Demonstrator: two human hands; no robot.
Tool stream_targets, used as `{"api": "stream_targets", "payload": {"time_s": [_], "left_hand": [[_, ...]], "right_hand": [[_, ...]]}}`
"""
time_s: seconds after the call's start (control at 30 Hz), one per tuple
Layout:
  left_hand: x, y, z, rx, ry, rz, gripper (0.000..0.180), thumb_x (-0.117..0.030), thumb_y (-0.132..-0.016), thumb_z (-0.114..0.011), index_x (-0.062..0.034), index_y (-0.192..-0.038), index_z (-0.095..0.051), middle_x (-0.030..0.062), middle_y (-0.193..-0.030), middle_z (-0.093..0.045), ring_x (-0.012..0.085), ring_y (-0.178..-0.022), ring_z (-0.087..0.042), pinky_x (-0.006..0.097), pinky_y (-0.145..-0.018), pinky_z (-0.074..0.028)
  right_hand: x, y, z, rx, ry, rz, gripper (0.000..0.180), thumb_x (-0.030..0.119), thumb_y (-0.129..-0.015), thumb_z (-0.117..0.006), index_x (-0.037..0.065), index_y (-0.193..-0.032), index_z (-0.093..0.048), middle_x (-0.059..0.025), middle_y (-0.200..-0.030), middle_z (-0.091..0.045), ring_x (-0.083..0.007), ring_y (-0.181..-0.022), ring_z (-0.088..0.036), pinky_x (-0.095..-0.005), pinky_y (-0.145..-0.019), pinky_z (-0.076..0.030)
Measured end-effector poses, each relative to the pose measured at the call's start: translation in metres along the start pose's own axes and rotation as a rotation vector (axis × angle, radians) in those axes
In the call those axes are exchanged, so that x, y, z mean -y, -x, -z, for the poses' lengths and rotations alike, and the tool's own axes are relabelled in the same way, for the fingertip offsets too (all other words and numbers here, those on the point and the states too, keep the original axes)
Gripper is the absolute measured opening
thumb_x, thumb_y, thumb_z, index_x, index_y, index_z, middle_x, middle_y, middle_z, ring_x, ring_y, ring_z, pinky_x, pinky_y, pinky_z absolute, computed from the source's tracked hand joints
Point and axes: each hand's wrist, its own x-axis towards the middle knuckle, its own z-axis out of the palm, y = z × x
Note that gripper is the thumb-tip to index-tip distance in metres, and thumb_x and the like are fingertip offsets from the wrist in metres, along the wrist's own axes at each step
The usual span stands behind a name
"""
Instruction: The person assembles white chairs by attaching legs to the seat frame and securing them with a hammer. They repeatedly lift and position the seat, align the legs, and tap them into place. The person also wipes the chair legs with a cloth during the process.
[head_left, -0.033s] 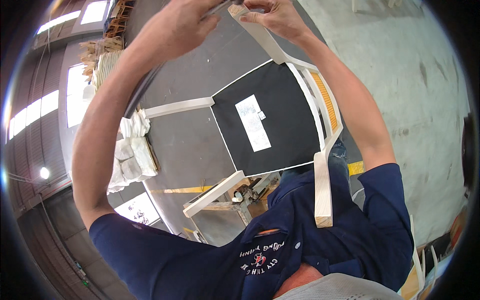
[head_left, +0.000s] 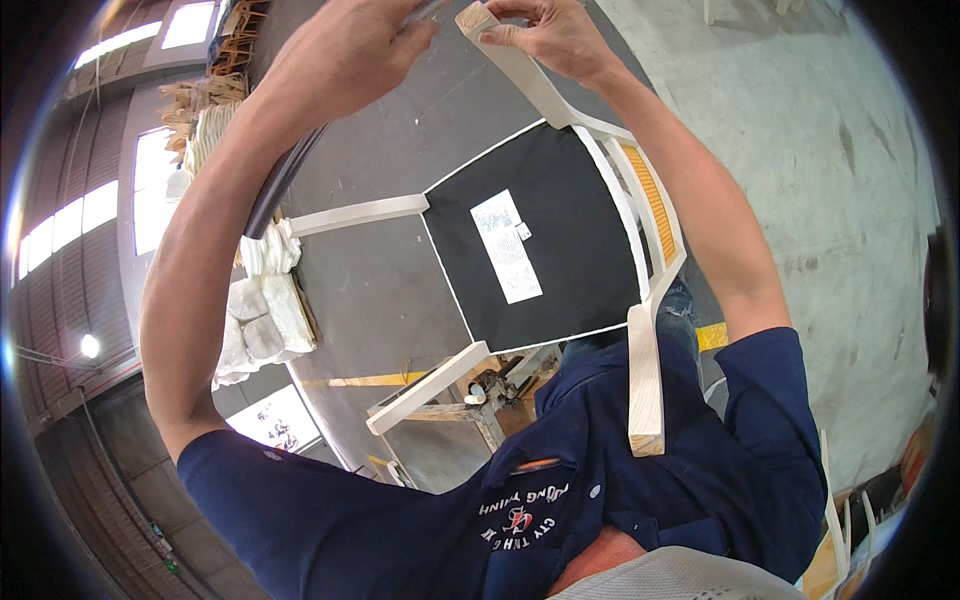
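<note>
From where I stand, the chair (head_left: 590, 240) shows its black underside, legs outward, in front of the person's body. The right hand (head_left: 562, 38) pinches the tip of one pale leg (head_left: 520, 75) between thumb and fingers. The left hand (head_left: 365, 48) is raised near that tip, beside a grey rod (head_left: 428, 12); its fingers are mostly cut off, so I can't tell their grip.

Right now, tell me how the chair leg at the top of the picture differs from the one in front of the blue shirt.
The top leg has the right hand on its end; the shirt-side leg has none. The top leg slants toward the upper left; the shirt-side leg points down the picture. Both are pale wood with squared ends.
</note>
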Motion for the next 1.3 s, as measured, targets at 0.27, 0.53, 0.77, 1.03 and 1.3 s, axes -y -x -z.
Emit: {"api": "stream_targets", "payload": {"time_s": [0.27,0.53,0.77,1.03,1.3], "left_hand": [[-0.021,-0.001,0.018,0.073,-0.014,0.122,0.057,-0.011,-0.09,-0.05,-0.0073,-0.145,-0.036,0.0301,-0.079,-0.063,0.0391,-0.073,-0.067,0.046,-0.069,-0.051],[-0.032,-0.007,0.027,0.091,0.005,0.067,0.058,-0.006,-0.089,-0.049,-0.0078,-0.146,-0.035,0.0262,-0.075,-0.065,0.033,-0.063,-0.067,0.045,-0.066,-0.052],[-0.044,-0.01,0.029,0.24,-0.082,0.188,0.059,-0.008,-0.09,-0.049,-0.0111,-0.146,-0.034,0.0273,-0.07,-0.061,0.0406,-0.06,-0.063,0.046,-0.06,-0.051],[-0.029,-0.006,0.015,0.158,-0.137,0.113,0.058,-0.011,-0.091,-0.05,-0.0148,-0.147,-0.034,0.029,-0.072,-0.061,0.0424,-0.065,-0.064,0.048,-0.062,-0.05],[-0.01,-0.01,0.01,0.014,0.035,0.092,0.055,-0.009,-0.091,-0.049,-0.0082,-0.145,-0.037,0.0294,-0.083,-0.064,0.0355,-0.073,-0.068,0.04,-0.068,-0.051]], "right_hand": [[0.005,0.002,0.002,-0.002,0.203,0.118,0.039,0.036,-0.085,-0.072,0.003,-0.104,-0.07,-0.0058,-0.091,-0.072,-0.0106,-0.085,-0.063,-0.0282,-0.076,-0.05],[0.016,0.007,0.003,-0.033,0.133,0.124,0.039,0.037,-0.087,-0.07,0.002,-0.103,-0.07,-0.0081,-0.088,-0.071,-0.0112,-0.084,-0.063,-0.0296,-0.076,-0.05],[0.007,0.004,0.008,-0.052,0.176,0.119,0.037,0.037,-0.086,-0.07,0.004,-0.102,-0.07,-0.0092,-0.086,-0.071,-0.0132,-0.088,-0.064,-0.0314,-0.078,-0.05],[0.007,0.003,0.007,-0.064,0.159,0.141,0.033,0.033,-0.085,-0.071,0.003,-0.098,-0.069,-0.011,-0.08,-0.069,-0.0109,-0.079,-0.062,-0.0318,-0.072,-0.049],[0.01,0.013,0.002,-0.092,0.085,0.166,0.027,0.026,-0.086,-0.07,0.002,-0.098,-0.069,-0.0109,-0.082,-0.069,-0.0104,-0.079,-0.062,-0.0298,-0.072,-0.048]]}}
